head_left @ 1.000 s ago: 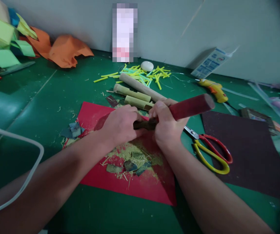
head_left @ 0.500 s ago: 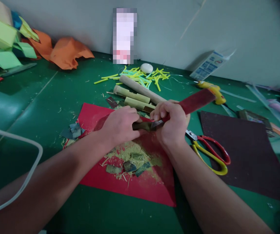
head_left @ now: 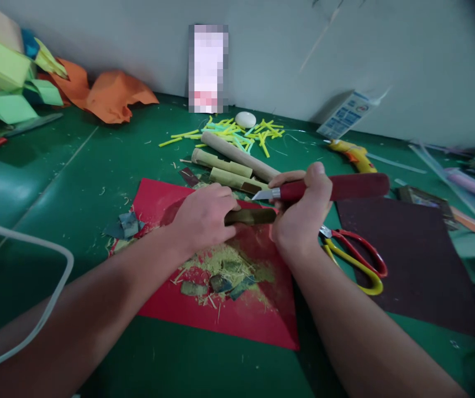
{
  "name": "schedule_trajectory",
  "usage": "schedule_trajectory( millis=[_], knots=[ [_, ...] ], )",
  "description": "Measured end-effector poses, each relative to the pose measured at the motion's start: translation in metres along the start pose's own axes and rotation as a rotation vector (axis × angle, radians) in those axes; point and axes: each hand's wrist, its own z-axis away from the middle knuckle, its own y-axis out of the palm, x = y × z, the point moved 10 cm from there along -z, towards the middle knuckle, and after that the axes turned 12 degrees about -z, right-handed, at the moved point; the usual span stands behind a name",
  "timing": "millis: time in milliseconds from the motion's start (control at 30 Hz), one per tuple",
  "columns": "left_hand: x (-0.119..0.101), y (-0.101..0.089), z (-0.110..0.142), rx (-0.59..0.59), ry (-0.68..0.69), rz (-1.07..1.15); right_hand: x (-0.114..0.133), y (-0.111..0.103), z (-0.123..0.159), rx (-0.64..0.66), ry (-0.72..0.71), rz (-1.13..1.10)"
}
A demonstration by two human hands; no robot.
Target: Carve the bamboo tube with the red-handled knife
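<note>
My left hand (head_left: 206, 218) is closed around one end of a short, dark olive bamboo piece (head_left: 254, 216), held low above a red sheet (head_left: 167, 301). A red-handled craft knife (head_left: 357, 187) sits in my right hand (head_left: 306, 213), its bare slanted blade pointing left, just above the bamboo piece and apart from it. The free end of the piece reaches close to my right palm; whether they touch I cannot tell. Pale shavings and several dark scraps (head_left: 221, 283) lie on the sheet below my hands.
Behind my hands lie cut bamboo tubes (head_left: 225, 162) and a longer rod (head_left: 241, 156), with yellow sticks (head_left: 264, 143) beyond. Scissors (head_left: 372, 249) rest right of my wrist, near a dark sheet (head_left: 415, 265) and a yellow glue gun (head_left: 355, 155). A white cable (head_left: 68, 265) crosses the left side.
The knife blade has lifted off the bamboo piece, and its handle has swung down to nearly level. My right thumb is now raised along the handle. My left hand stays in place.
</note>
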Motion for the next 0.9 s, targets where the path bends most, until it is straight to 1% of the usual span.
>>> schedule_trajectory(
  millis=[33, 67, 200, 333, 433, 500, 633, 800, 900],
  knots=[
    [-0.002, -0.002, 0.001, -0.008, 0.012, -0.011, 0.002, -0.006, 0.002, -0.053, -0.006, -0.007],
    [-0.003, -0.003, 0.001, -0.019, 0.022, -0.024, 0.003, -0.006, 0.005, -0.063, -0.004, -0.012],
    [-0.001, -0.009, 0.003, -0.059, 0.010, -0.084, 0.001, 0.006, 0.011, 0.026, 0.066, -0.062],
    [0.001, -0.008, 0.003, -0.061, 0.003, -0.100, -0.006, 0.014, 0.010, 0.136, 0.122, -0.030],
    [0.002, -0.006, 0.003, -0.036, -0.009, -0.110, -0.006, 0.015, 0.008, 0.175, 0.076, 0.000],
    [0.004, -0.004, 0.003, -0.013, -0.031, -0.107, -0.005, 0.014, 0.007, 0.159, 0.050, -0.007],
    [0.006, -0.004, 0.004, 0.011, -0.081, -0.114, -0.007, 0.014, 0.008, 0.110, 0.062, -0.035],
    [0.003, -0.006, 0.004, 0.000, -0.062, -0.152, -0.002, 0.022, 0.009, 0.187, 0.022, 0.039],
    [0.002, -0.007, 0.004, -0.026, -0.048, -0.154, -0.001, 0.022, 0.009, 0.197, 0.017, 0.078]
  ],
)
